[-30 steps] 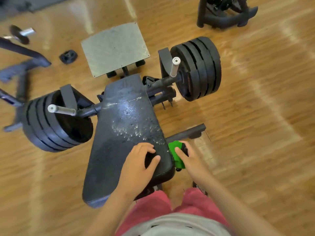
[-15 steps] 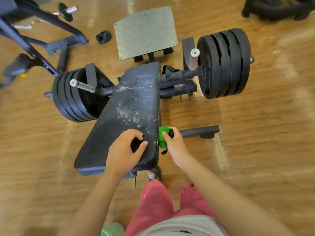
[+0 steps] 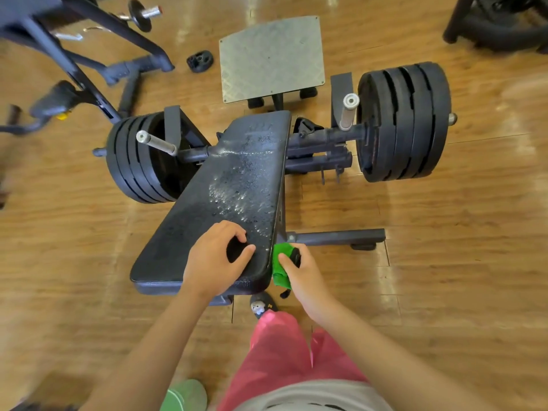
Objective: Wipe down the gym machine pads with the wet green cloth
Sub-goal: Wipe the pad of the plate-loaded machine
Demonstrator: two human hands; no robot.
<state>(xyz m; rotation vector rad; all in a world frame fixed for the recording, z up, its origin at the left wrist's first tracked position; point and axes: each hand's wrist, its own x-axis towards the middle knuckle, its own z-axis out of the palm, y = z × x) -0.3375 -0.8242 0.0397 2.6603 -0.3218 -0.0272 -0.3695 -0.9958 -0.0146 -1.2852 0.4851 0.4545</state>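
The right hand (image 3: 302, 277) curls its fingers and thumb round the green cloth (image 3: 278, 264), holding it against the near right edge of the pad (image 3: 231, 185). Something black sits under the fingers, and what it is cannot be made out. The left hand (image 3: 213, 262) rests on the near end of the pad, fingers curled round a dark object (image 3: 235, 252) that the hand mostly hides. Wet droplets shine on the middle of the pad. Stacks of weight plates (image 3: 406, 120) flank it left and right, and a metal footplate (image 3: 271, 57) lies beyond. At the near edge a green shape (image 3: 185, 396) is cut off. The machines at the far left are blurred.
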